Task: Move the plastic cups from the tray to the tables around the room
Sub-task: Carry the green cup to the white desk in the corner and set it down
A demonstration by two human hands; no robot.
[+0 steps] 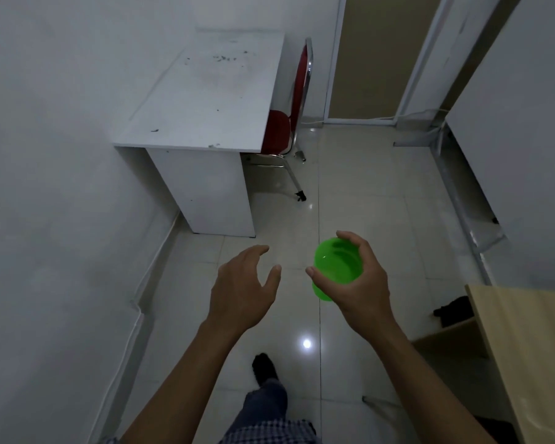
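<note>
Head-camera footage looked down on two bare hands held out above a glossy tiled floor (350, 174). The right hand (361, 283) had its grip closed around one green cup (335, 267), thumb on the near side of the rim and the fingers curled over the far side, so the cup sat tilted with its open mouth turned toward the left hand. That cup was translucent plastic, round and smooth, tapering to a narrower base that showed below the palm; it was in the air, well apart from any table. The left hand (242, 290) held nothing: its grip was loosely open, fingers spread and slightly curved, thumb tip near the cup but not touching it. Only one cup was visible. Ahead stood one white desk against the wall, its flat tabletop (212, 94) rectangular, matte and marked with a few dark scuffs and specks. One chair (287, 123) was tucked beside it, with a red padded seat and back on a shiny metal tube frame. At the right edge a corner of a second, pale wood-grain tabletop (526, 347) came into view. Below the forearms showed a checked shirt hem, a blue trouser leg and one dark foot (265, 368) on the tiles, next to a bright spot of reflected light.
</note>
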